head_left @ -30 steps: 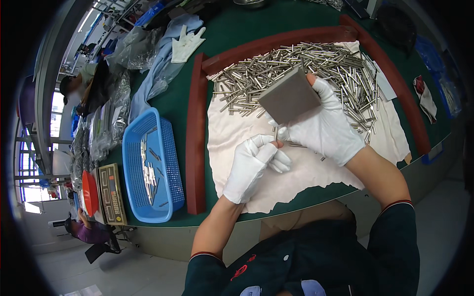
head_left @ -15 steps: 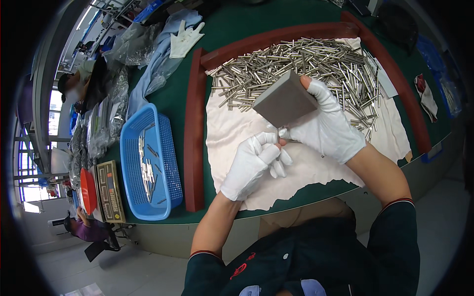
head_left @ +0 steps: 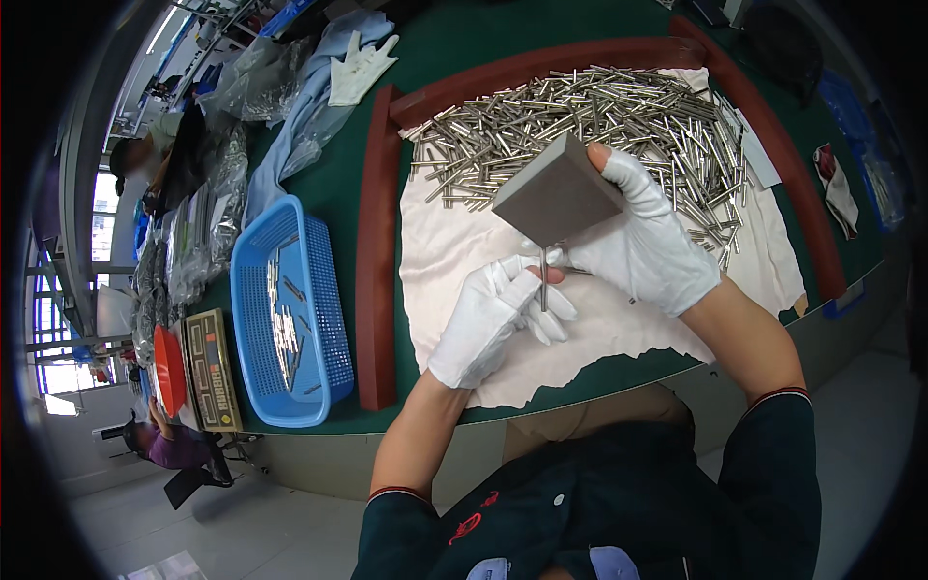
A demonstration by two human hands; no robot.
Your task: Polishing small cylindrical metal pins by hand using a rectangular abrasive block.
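Note:
My right hand [head_left: 652, 256], in a white glove with the thumb tip bare, grips a thick grey rectangular block [head_left: 559, 198] that looks like a sanding block. Its thumb lies along the block's top right edge. Just below, my left hand [head_left: 481, 324], also gloved, pinches a slim metal rod [head_left: 543, 293], which stands nearly upright with its upper end by the block's lower corner. Whether rod and block touch, I cannot tell. Beyond both hands a heap of shiny metal rods [head_left: 570, 111] lies on a pale cloth [head_left: 440, 280].
Dark red bars [head_left: 377, 290] frame the cloth on the green table. Left of them stands a blue plastic basket [head_left: 333, 372] holding some rods, beside a flat box [head_left: 215, 372] and a red bowl [head_left: 169, 372]. A spare white glove [head_left: 360, 70] lies at the back left. Other people are farther left.
The rod in my left hand now shows a longer length, reaching down past the fingers. Both hands stay almost in place, and the block remains in my right hand.

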